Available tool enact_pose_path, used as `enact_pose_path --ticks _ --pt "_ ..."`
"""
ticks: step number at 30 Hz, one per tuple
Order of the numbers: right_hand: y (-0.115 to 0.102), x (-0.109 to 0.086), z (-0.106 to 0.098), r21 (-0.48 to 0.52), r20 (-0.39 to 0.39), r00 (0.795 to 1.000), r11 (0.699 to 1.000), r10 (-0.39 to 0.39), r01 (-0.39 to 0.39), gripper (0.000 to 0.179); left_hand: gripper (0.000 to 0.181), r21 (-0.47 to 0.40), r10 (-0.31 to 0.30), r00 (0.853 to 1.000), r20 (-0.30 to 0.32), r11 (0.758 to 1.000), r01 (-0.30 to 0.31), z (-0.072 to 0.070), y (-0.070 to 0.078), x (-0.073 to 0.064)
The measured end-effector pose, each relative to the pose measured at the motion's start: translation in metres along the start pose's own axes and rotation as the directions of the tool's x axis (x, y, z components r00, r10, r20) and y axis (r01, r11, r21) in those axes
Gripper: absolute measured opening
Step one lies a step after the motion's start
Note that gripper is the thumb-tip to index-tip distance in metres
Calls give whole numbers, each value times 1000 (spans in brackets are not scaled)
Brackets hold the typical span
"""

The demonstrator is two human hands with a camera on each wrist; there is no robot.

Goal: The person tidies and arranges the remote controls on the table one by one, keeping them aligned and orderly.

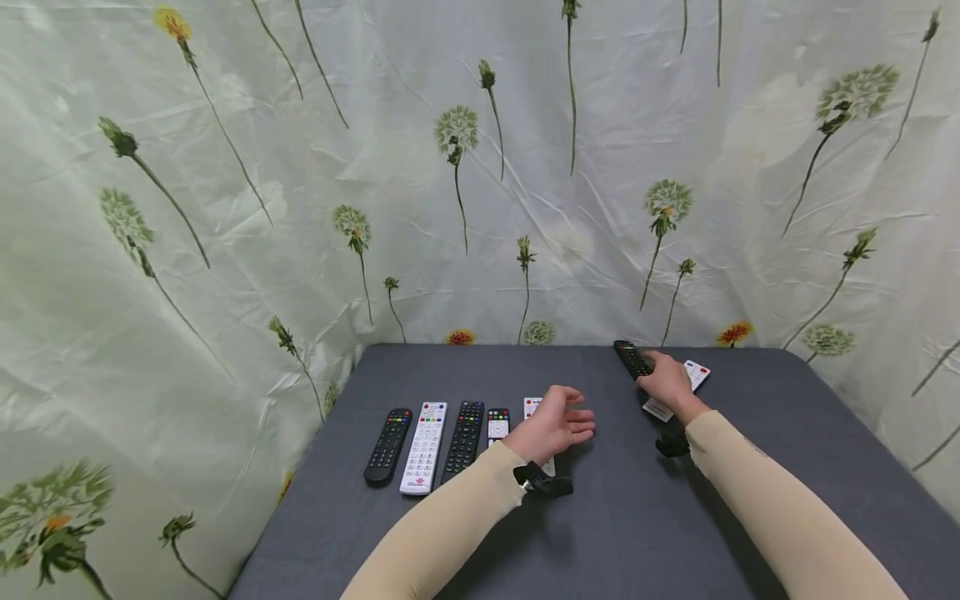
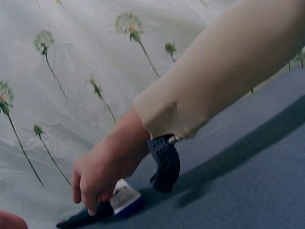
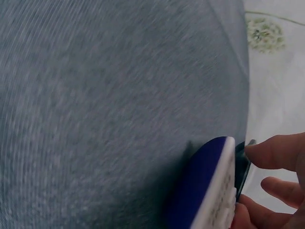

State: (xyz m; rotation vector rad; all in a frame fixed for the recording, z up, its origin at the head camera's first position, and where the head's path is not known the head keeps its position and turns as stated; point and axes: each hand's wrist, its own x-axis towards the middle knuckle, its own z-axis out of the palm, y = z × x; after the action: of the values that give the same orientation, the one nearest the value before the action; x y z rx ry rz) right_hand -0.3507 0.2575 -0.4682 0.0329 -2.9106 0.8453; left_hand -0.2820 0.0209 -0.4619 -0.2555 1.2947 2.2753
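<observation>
At the back right of the table, my right hand (image 1: 666, 382) pinches the near end of a black remote control (image 1: 632, 357) between thumb and fingers. The right wrist view shows the thumb (image 3: 276, 151) at one edge of that dark remote. Partly beneath this hand lies a white remote control (image 1: 697, 372) with a blue underside (image 3: 198, 183). My left hand (image 1: 552, 425) holds nothing, fingers loosely bent, over another white remote control (image 1: 532, 406) that it mostly covers. One left fingertip (image 2: 12, 221) shows in the left wrist view.
Left of my left hand, a row holds a black remote (image 1: 388, 446), a long white remote (image 1: 424, 447), a black remote (image 1: 464, 436) and a small black-and-white remote (image 1: 498, 423). They lie on the grey table (image 1: 600, 533). A flowered curtain (image 1: 480, 200) hangs behind its back edge.
</observation>
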Motion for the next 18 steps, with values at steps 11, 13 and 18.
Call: enact_pose_path --ticks 11,13,18 --pt "-2 -3 4 -75 39 999 997 37 -34 62 30 212 145 974 -173 971 -107 8 -8 42" --pt "-2 -5 5 -82 43 999 996 27 -23 60 25 246 170 969 -180 962 -123 11 -11 45" --pt "-4 -10 4 -93 75 997 996 -5 12 57 24 261 195 963 -187 955 -143 17 -13 52"
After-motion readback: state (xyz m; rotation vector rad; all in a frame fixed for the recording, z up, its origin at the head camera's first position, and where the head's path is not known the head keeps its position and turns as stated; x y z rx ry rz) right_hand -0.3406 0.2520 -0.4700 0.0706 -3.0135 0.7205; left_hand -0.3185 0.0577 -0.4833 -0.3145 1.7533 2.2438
